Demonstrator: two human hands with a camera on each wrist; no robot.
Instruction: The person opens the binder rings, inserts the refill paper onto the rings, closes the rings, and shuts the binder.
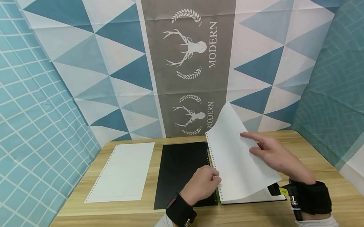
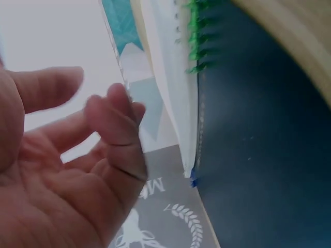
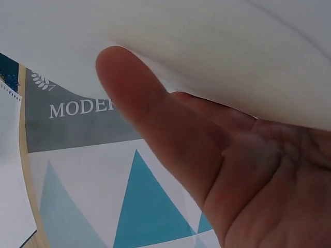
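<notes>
A white loose-leaf sheet (image 1: 232,158) with a punched left edge stands bowed above the right side of an open ring binder. My right hand (image 1: 272,153) holds its right edge; in the right wrist view the thumb (image 3: 129,77) presses the paper while other fingers are partly hidden behind it. My left hand (image 1: 201,183) is at the punched edge, curled fingers (image 2: 116,129) touching it. The black binder cover (image 1: 181,167) lies to the left. Green rings (image 2: 195,36) show along the spine in the left wrist view, and the sheet's punched edge is apart from them.
Another punched white sheet (image 1: 120,173) lies flat on the wooden table (image 1: 113,221), left of the binder. More white paper (image 1: 265,195) lies beneath the raised sheet. A patterned cloth backdrop (image 1: 192,75) rises behind the table, with tiled cloth at the left.
</notes>
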